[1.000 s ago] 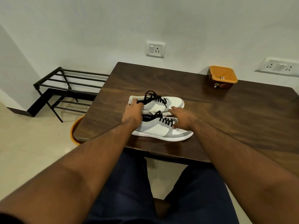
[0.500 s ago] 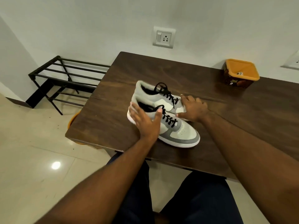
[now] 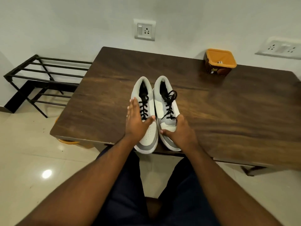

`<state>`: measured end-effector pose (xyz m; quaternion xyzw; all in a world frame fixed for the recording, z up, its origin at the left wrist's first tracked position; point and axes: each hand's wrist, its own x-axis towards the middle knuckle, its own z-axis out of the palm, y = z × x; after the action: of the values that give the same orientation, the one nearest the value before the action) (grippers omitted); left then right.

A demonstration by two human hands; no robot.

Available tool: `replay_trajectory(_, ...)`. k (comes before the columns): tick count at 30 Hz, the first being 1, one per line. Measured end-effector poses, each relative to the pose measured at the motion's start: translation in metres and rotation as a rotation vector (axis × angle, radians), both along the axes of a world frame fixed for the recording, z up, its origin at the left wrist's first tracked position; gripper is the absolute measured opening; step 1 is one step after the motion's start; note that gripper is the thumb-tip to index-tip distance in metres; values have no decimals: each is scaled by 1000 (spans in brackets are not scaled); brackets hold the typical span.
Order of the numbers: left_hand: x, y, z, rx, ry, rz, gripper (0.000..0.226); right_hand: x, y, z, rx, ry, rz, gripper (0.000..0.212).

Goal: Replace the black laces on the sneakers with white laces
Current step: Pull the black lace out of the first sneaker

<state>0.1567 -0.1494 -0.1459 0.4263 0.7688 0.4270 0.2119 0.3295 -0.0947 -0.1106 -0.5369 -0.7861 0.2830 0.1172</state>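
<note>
Two white and grey sneakers with black laces stand side by side on the dark wooden table [image 3: 228,111], toes pointing toward me at the near edge. My left hand [image 3: 136,121] lies flat with straight fingers along the outer side of the left sneaker [image 3: 149,136], thumb across its top. My right hand [image 3: 179,132] grips the toe part of the right sneaker [image 3: 162,108], thumb underneath the inner side and fingers curled over the top. The right sneaker's black lace [image 3: 169,101] is tied in a loose bow. No white laces are visible.
An orange-lidded brown tub [image 3: 219,63] stands at the table's back right near the wall. A black metal shoe rack [image 3: 44,79] stands on the floor to the left. An orange round object [image 3: 68,141] peeks out under the table's left corner.
The sneakers have been turned from lying crosswise to standing side by side with toes toward me. My left hand moved to the left sneaker's side, my right hand to the right sneaker's toe.
</note>
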Motion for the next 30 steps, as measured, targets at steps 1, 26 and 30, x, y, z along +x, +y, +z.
replay_trajectory(1,3,-3,4,29,-15,9,99,5,-10,0,-7,7,-16,66)
replay_trajectory(26,76,-62,23,168,32,-19,9,9,-68,-5,-45,489,-136,45)
replay_trajectory(30,84,-92,7,218,-19,-17,8,10,-64,-13,-55,488,-162,44)
